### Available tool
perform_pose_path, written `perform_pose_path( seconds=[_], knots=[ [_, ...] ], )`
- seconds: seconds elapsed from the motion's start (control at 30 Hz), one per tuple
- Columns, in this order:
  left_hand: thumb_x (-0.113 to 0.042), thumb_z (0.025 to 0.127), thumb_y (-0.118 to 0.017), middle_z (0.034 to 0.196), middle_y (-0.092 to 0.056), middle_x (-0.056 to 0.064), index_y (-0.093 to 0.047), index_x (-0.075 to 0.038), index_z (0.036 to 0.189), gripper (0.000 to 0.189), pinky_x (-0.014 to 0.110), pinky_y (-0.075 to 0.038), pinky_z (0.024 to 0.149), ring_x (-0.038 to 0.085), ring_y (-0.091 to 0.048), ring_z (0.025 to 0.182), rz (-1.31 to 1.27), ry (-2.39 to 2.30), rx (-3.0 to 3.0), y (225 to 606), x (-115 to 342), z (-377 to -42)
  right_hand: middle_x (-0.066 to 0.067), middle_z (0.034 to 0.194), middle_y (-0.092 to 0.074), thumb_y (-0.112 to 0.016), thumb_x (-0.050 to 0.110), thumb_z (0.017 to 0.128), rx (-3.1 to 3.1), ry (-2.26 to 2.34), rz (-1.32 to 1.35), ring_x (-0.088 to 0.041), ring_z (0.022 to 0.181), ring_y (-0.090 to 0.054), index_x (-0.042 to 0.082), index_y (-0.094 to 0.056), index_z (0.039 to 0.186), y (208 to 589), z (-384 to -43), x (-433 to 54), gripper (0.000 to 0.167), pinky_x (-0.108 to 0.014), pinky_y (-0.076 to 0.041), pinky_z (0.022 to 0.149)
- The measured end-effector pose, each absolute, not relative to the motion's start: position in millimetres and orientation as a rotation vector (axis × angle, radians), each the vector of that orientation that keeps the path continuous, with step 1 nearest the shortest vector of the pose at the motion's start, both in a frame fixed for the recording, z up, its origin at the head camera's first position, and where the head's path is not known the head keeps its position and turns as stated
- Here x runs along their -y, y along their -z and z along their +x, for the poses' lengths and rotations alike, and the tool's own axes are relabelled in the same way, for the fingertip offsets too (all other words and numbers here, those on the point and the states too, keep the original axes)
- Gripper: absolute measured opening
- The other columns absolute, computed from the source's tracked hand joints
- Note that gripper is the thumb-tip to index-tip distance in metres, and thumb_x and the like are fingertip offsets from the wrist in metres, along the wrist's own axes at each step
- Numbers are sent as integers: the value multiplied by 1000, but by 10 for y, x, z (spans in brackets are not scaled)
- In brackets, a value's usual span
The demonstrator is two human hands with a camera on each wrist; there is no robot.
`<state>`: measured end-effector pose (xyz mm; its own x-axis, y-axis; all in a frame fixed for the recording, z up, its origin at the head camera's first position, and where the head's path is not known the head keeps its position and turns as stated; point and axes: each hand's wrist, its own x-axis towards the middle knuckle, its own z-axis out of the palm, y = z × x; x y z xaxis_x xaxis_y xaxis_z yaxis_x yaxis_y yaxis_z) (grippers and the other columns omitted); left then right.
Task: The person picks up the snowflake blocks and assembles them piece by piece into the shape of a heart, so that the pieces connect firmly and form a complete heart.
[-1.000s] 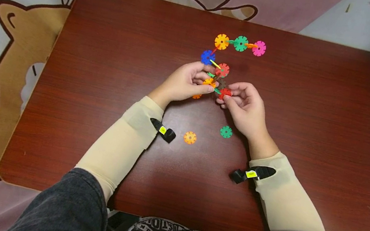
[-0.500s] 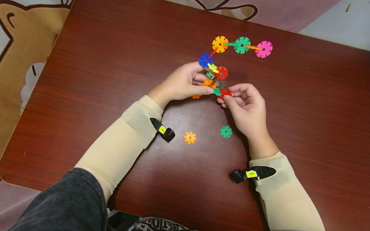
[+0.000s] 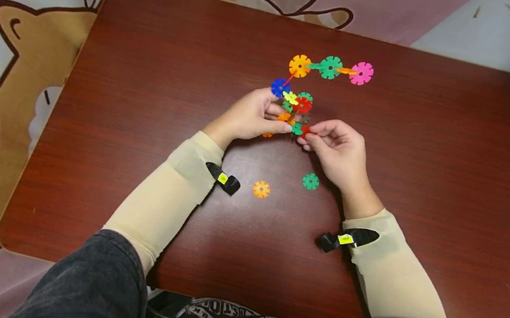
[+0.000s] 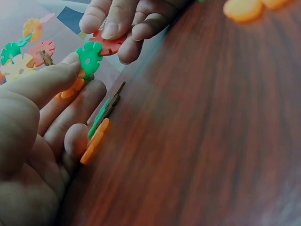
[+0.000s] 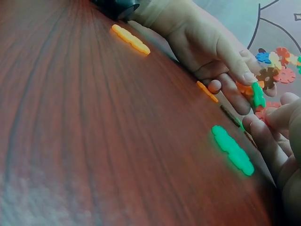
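Observation:
A chain of slotted snowflake discs hangs between my hands, its pink disc at the far end. My left hand pinches an orange disc of the chain between thumb and fingers. Joined to that is a green disc, close by the left thumb tip. With thumb and fingertips my right hand grips a red disc, which meets the green one edge to edge. Fingers hide part of the red disc. Past the left hand, the chain bends through a blue disc and a yellow-orange disc.
On the brown table nearer the body lie a loose orange disc and a loose green disc. Several more loose discs, among them an orange one and a brown one, lie under the hands.
The far part of the chain has dropped toward the body. The red disc has turned more edge-on in the right fingers. Both hands have stayed nearly in place.

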<state>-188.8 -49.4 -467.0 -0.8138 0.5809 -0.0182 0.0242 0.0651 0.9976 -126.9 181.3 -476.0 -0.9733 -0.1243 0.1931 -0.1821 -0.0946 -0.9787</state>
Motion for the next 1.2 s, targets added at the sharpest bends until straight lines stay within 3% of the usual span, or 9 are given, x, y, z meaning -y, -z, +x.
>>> perform_pose_path(
  seconds=[0.2,0.47,0.6,0.7,0.8,0.97,1.2],
  knots=[
    [-4,95,-81,119,-78,11,-67,3,135,43,31,-56,99,17,-74,111,641,-1746,-1963,4655,515,-1889,-19,83,-74,-66,-25,91,2053,-2310,331,-25,74,-79,-25,-62,96,4767,-1266,-1796,7,-33,-63,68],
    [-1,97,-77,127,-76,9,-62,5,139,45,30,-54,90,15,-72,113,744,-1761,-1936,4685,531,-1903,-19,87,-71,-69,-23,90,2074,-2242,354,-25,76,-78,-19,-59,101,4781,-1282,-1763,15,-32,-63,69],
    [-14,95,-81,124,-77,1,-70,-1,135,43,28,-53,75,14,-70,88,789,-1657,-2060,4682,534,-1907,-18,85,-72,-72,-23,89,2117,-2178,358,-24,72,-77,-18,-58,102,4770,-1282,-1750,19,-32,-63,68],
    [-24,93,-85,120,-78,-6,-76,-8,129,41,28,-47,64,15,-60,70,797,-1565,-2158,4688,534,-1901,-14,85,-75,-77,-20,87,2190,-2072,353,-20,71,-76,-16,-60,101,4769,-1277,-1751,22,-30,-63,70],
    [-24,93,-85,116,-78,-5,-76,-7,126,38,27,-50,71,13,-64,76,780,-1559,-2170,4700,530,-1896,-8,85,-76,-82,-15,85,2257,-1957,348,-14,72,-73,-14,-63,100,4778,-1276,-1762,24,-23,-60,70],
    [-15,91,-81,111,-74,3,-69,-3,119,33,27,-52,92,13,-67,99,713,-1613,-2179,4698,522,-1891,-6,82,-71,-89,0,86,2521,-1710,403,-12,65,-63,-5,-70,97,4719,-1280,-1835,23,-19,-51,62],
    [-13,89,-75,109,-70,3,-65,-5,114,29,25,-47,97,14,-64,104,696,-1589,-2284,4681,516,-1892,0,79,-63,-101,37,74,3169,-1115,659,-16,69,-57,14,-71,93,4415,-1258,-1982,42,-30,-47,64]
  ],
)
